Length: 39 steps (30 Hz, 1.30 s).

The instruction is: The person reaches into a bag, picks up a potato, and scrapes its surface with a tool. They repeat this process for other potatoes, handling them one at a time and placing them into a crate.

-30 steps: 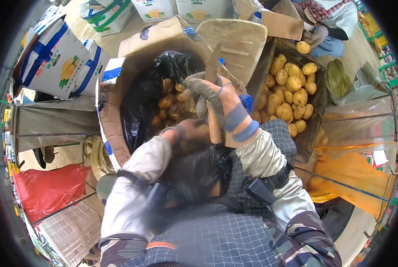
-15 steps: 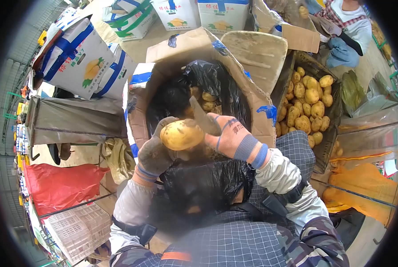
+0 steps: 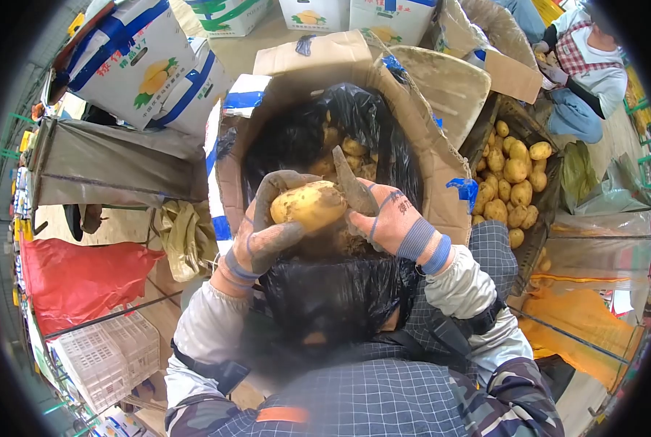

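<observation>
A yellow potato (image 3: 307,207) with brown patches is held over the open carton (image 3: 442,182), which is lined with black plastic (image 3: 333,288). My left hand (image 3: 267,222), in a grey and orange glove, wraps round the potato's left side. My right hand (image 3: 395,218), gloved alike, is at the potato's right end, its fingers raised and its thumb beside the potato. Whether it grips the potato cannot be made out. More potatoes (image 3: 353,148) lie inside the carton, partly hidden by the plastic.
At the right stands a dark crate (image 3: 551,186) of potatoes (image 3: 515,171). Another person (image 3: 584,69) sits at the upper right. White cartons (image 3: 132,69) stand at the upper left. A red bag (image 3: 85,280) and a white basket (image 3: 111,357) are at the left, an orange sack (image 3: 580,328) at the right.
The potato has shifted slightly right and up and is tilted differently. My left fingers now curl over its top. My right hand has moved a little right, and the whole view has shifted.
</observation>
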Available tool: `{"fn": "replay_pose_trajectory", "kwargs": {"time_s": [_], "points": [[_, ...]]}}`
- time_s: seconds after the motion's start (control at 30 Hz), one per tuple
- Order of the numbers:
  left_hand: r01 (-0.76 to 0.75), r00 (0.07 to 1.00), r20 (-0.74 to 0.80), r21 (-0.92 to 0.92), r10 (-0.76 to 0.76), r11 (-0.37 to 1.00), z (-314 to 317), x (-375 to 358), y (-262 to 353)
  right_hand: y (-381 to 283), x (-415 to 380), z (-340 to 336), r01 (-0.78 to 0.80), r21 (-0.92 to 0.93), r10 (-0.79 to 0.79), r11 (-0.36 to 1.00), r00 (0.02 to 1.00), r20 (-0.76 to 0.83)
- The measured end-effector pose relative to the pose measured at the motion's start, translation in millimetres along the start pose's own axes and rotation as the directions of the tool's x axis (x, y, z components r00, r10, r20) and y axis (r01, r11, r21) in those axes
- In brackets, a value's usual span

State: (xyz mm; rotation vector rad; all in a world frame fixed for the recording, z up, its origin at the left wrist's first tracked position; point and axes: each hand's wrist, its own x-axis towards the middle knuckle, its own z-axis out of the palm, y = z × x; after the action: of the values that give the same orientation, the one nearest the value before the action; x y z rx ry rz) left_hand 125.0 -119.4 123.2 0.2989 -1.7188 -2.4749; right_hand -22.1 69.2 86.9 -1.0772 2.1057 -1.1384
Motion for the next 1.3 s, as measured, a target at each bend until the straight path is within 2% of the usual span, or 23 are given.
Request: {"fn": "replay_pose_trajectory", "kwargs": {"time_s": [0.07, 0.17, 0.27, 0.3, 0.4, 0.47, 0.5, 0.57, 0.67, 0.73, 0.77, 0.8, 0.87, 0.9, 0.93, 1.0, 1.03, 1.1, 1.13, 1.2, 1.23, 1.27, 1.3], "points": [[-0.003, 1.000, -0.014, -0.013, 0.003, 1.000, 0, 1, -5, -12, 2, -9, -0.048, 0.065, 0.041, 0.997, 0.993, 0.109], [-0.018, 1.000, -0.019, 0.058, 0.019, 0.998, -2, 0, -7, -21, 0, -9, -0.106, 0.003, 0.105, 0.994, 0.982, 0.155], [-0.055, 0.998, -0.007, 0.100, 0.056, 0.993, -3, 1, -12, -3, -7, 4, -0.051, -0.223, 0.074, 0.973, 0.993, 0.097], [-0.070, 0.997, -0.003, 0.101, 0.071, 0.992, -3, 1, -14, -6, -6, 1, -0.064, -0.203, 0.089, 0.977, 0.989, 0.118], [0.014, 1.000, -0.006, 0.346, -0.012, 0.938, 0, 1, -8, -20, -4, -4, -0.107, -0.201, 0.148, 0.974, 0.969, 0.199], [0.052, 0.998, -0.041, 0.231, -0.044, 0.972, 3, 0, -23, -21, -3, 3, -0.134, -0.277, 0.208, 0.951, 0.944, 0.257], [0.071, 0.996, -0.057, 0.171, -0.062, 0.983, 3, 0, -29, -17, -4, 5, -0.083, -0.289, 0.145, 0.954, 0.969, 0.200], [0.085, 0.996, -0.041, 0.108, -0.081, 0.990, 1, 1, -30, -11, -3, -1, -0.211, -0.084, 0.221, 0.974, 0.967, 0.130], [0.081, 0.997, -0.009, -0.089, -0.083, 0.993, 0, 5, -25, 16, 10, -9, -0.141, 0.243, 0.172, 0.960, 0.979, -0.110], [0.094, 0.996, 0.012, -0.195, -0.093, 0.976, -1, 4, -23, -5, 7, -38, -0.290, 0.648, 0.150, 0.704, 0.953, 0.264], [0.109, 0.994, 0.023, -0.217, -0.107, 0.970, -2, 4, -22, -18, 2, -40, -0.354, 0.668, 0.142, 0.655, 0.925, 0.352], [0.124, 0.992, 0.035, -0.239, -0.119, 0.963, -2, 4, -21, -13, 2, -25, -0.260, 0.709, 0.071, 0.655, 0.956, 0.286], [0.029, 0.997, -0.075, 0.183, -0.015, 0.983, -1, 7, -23, -4, 2, 4, -0.066, 0.772, -0.074, 0.632, 0.987, 0.145], [0.018, 0.994, -0.110, 0.197, 0.004, 0.980, -2, 9, -23, -2, 5, 3, -0.039, 0.769, -0.067, 0.638, 0.992, 0.106], [0.008, 0.989, -0.145, 0.211, 0.024, 0.977, -3, 12, -23, -5, 9, -5, -0.153, 0.748, 0.046, 0.645, 0.986, 0.162], [-0.002, 0.978, -0.207, -0.172, -0.034, 0.985, -9, 26, -24, -14, 10, -23, -0.276, 0.776, 0.225, 0.568, 0.958, 0.176], [-0.030, 0.960, -0.281, -0.059, 0.013, 0.998, -22, 32, -30, -19, 11, -32, -0.245, 0.826, 0.242, 0.508, 0.961, 0.136], [0.133, 0.974, -0.206, 0.204, -0.090, 0.970, -32, 38, -44, -25, 12, -41, -0.146, 0.904, 0.283, 0.401, 0.959, 0.029], [0.199, 0.973, -0.180, 0.335, -0.145, 0.921, -33, 41, -51, -22, 11, -41, -0.126, 0.918, 0.295, 0.376, 0.956, 0.010], [0.144, 0.990, -0.112, 0.778, -0.091, 0.612, -17, 54, -87, -15, 10, -43, -0.081, 0.940, 0.313, 0.333, 0.949, -0.029], [0.067, 0.995, -0.034, 0.924, -0.094, 0.376, -14, 59, -102, -16, 7, -45, -0.085, 0.936, 0.313, 0.341, 0.949, -0.028], [0.070, 0.982, -0.080, 0.996, -0.172, -0.059, -21, 66, -129, -16, 5, -48, -0.061, 0.937, 0.297, 0.344, 0.954, -0.047], [0.079, 0.943, -0.152, 0.966, -0.294, -0.247, -20, 73, -133, -17, 4, -50, -0.033, 0.937, 0.281, 0.348, 0.957, -0.070]]}}
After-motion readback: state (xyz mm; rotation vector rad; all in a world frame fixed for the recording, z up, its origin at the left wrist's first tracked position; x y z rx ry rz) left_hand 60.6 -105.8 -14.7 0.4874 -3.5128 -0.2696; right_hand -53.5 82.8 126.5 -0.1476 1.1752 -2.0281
